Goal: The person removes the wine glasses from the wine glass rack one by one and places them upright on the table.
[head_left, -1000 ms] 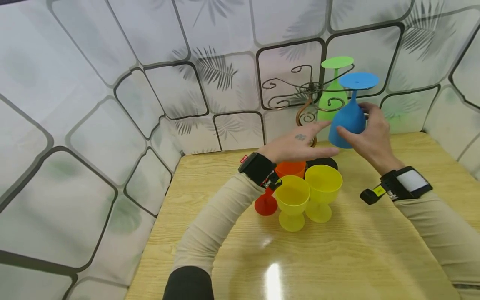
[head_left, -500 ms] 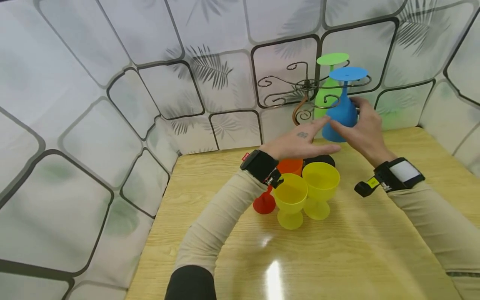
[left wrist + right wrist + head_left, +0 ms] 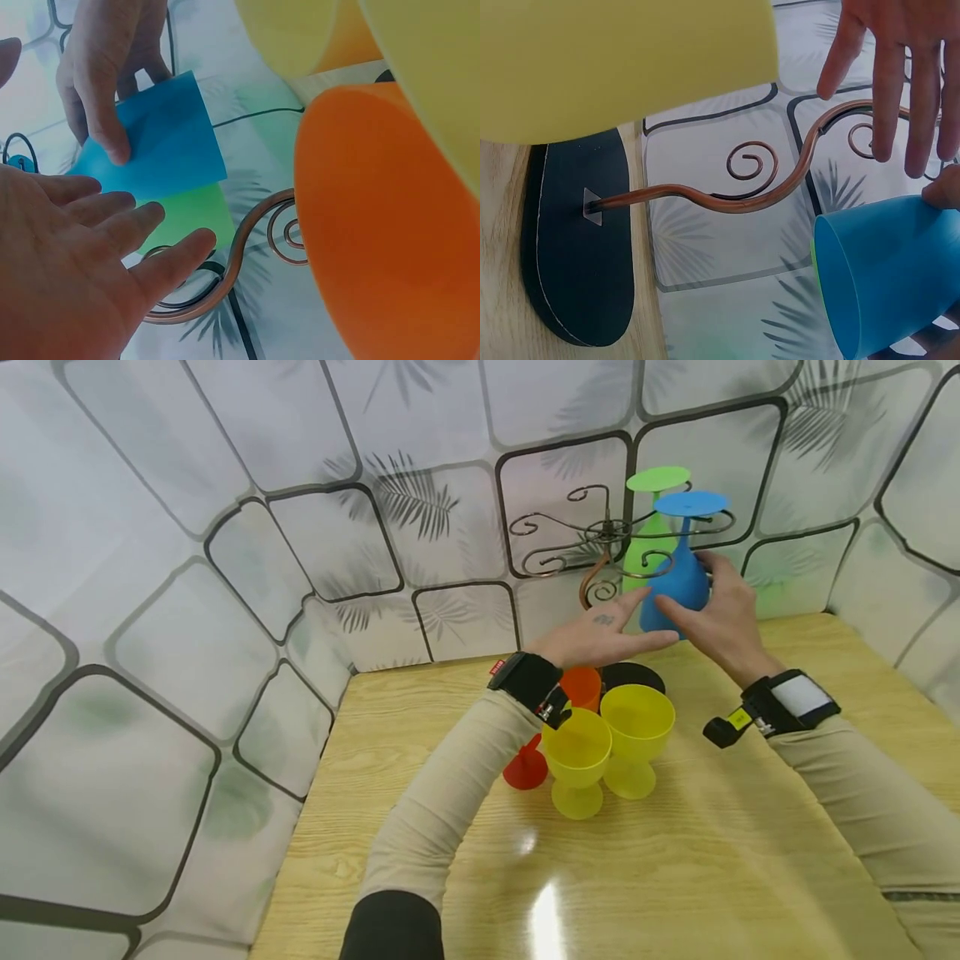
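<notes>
My right hand (image 3: 720, 618) grips the bowl of an upside-down blue goblet (image 3: 684, 572) between thumb and fingers. The goblet's foot lies just above a curled arm of the wire rack (image 3: 607, 531), its stem close beside that arm. Behind it a green goblet (image 3: 647, 547) hangs upside down on the rack. My left hand (image 3: 600, 637) is held out flat in front of the rack, fingers straight and holding nothing. In the left wrist view, the right thumb and fingers press on the blue goblet (image 3: 161, 142); the left palm (image 3: 67, 262) is close by.
Two yellow goblets (image 3: 577, 747) stand upright on the wooden table (image 3: 420, 710), with an orange cup (image 3: 581, 685) and a red goblet foot (image 3: 527, 768) partly hidden behind them. The rack's black base (image 3: 585, 262) sits near the patterned wall (image 3: 465, 435).
My right hand has moved slightly left with the blue goblet, bringing its stem nearer the rack's centre. My left hand has stayed outstretched, shifting a little right relative to the rack.
</notes>
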`<state>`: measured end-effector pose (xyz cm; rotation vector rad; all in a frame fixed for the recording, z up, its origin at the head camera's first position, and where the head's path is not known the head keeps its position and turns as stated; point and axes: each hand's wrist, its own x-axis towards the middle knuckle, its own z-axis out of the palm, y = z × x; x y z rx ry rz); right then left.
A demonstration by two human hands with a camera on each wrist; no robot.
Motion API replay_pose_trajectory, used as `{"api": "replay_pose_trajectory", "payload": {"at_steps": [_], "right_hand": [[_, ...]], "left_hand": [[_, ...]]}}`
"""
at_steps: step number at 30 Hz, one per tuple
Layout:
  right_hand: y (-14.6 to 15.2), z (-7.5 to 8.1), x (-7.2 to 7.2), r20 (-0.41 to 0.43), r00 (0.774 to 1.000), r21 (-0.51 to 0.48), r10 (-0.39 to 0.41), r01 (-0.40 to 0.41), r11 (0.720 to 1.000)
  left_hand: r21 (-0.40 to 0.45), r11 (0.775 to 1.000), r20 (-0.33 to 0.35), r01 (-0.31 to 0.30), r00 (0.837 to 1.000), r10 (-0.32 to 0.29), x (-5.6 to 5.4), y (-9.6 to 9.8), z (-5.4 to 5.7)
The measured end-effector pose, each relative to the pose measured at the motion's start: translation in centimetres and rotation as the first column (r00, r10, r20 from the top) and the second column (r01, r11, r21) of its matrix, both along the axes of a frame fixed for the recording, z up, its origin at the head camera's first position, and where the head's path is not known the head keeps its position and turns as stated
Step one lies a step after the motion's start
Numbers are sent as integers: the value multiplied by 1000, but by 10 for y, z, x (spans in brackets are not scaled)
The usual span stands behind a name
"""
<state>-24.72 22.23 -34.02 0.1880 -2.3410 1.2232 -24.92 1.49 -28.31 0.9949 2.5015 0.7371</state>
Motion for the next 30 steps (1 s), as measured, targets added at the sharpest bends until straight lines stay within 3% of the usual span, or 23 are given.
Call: {"api": "replay_pose_trajectory", "payload": {"at_steps": [12,30], "right_hand": [[10,-1,-2,12,999,-19,-37,37,999],[21,-8,7,2,998,-61,-58,58,996]], "left_hand": [[20,1000,5,-2,1000,2,-2,2,1],[50,999,-11,13,1000,-13,-5,-9,-5]]}}
